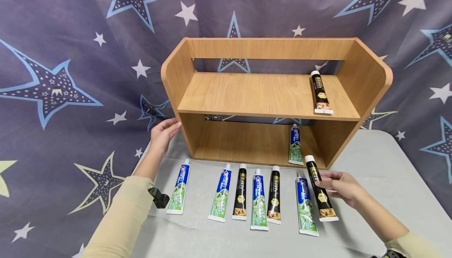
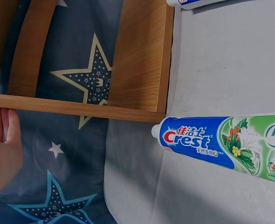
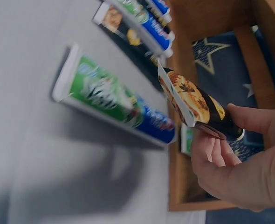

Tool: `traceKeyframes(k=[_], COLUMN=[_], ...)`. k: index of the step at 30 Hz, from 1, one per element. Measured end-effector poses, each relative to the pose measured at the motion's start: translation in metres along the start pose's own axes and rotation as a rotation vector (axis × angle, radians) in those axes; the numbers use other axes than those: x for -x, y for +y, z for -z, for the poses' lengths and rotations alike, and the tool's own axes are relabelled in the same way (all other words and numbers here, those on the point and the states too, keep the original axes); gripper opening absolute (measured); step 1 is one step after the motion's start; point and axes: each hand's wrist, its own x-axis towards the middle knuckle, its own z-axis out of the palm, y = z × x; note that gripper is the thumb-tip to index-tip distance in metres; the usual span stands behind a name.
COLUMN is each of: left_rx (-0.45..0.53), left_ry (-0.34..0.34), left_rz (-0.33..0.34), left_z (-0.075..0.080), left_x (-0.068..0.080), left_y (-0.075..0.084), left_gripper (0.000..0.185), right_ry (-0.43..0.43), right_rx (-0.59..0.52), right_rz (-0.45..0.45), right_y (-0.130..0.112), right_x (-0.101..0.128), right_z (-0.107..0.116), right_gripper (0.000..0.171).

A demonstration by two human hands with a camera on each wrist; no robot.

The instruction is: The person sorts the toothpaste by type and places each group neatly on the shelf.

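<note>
The right hand (image 1: 340,187) is pinching the black toothpaste tube (image 1: 320,191) mid-body, just above the bench (image 1: 381,179) before the shelf (image 1: 268,93). The tube is judged light, soft and slick; its middle suits holding. The left hand (image 1: 163,133), fingers straight, is touching the shelf's side.

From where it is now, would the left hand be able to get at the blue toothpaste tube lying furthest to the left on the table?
Probably yes. The left hand rests open against the outer side of the wooden shelf, holding nothing. The leftmost blue tube lies just below it on the grey table cover, and nothing lies between them.
</note>
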Motion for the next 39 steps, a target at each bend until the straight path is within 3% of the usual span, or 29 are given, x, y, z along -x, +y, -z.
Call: traceKeyframes(k=[7, 20, 39], left_rx=[0.011, -0.008, -0.04], left_ry=[-0.004, 0.017, 0.042], left_rz=[-0.01, -0.005, 0.02], left_z=[-0.001, -0.001, -0.004], left_x=[0.002, 0.003, 0.003], left_y=[0.001, 0.001, 0.002], left_gripper=[0.024, 0.019, 0.012], right_ry=[-0.076, -0.099, -0.111], right_rx=[-0.051, -0.025, 0.01], right_rz=[0.043, 0.083, 0.201], right_y=[-0.021, -0.075, -0.148], right_x=[0.005, 0.015, 0.032], right_z=[-0.006, -0.024, -0.033], right_gripper=[0.03, 0.065, 0.066])
